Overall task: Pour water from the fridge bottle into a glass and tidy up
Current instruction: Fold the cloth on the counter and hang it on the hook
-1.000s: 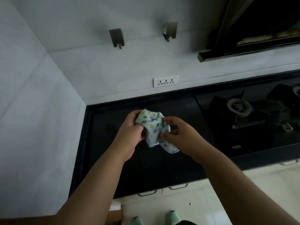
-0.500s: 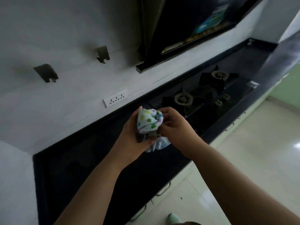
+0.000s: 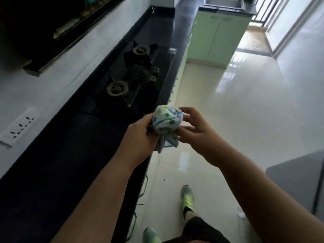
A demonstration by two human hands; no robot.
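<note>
A bunched white cloth with coloured dots (image 3: 166, 120) is held in front of me, above the edge of the black counter (image 3: 70, 155). My left hand (image 3: 140, 137) grips its lower part from the left. My right hand (image 3: 194, 130) pinches the cloth from the right, thumb and fingers curled against it. A loose tail of the cloth hangs down between the two hands. No bottle or glass is in view.
A two-burner gas hob (image 3: 129, 74) is set in the counter ahead, with a dark range hood (image 3: 52, 32) above and a wall socket (image 3: 19, 127) at left. Green cabinets (image 3: 215, 35) and a sink (image 3: 224, 2) stand at the far end. Glossy tiled floor (image 3: 236, 111) lies to the right.
My view has swung right, from facing the wall to looking along the counter toward the far cabinets. Both hands stayed on the cloth, now held over the counter's front edge.
</note>
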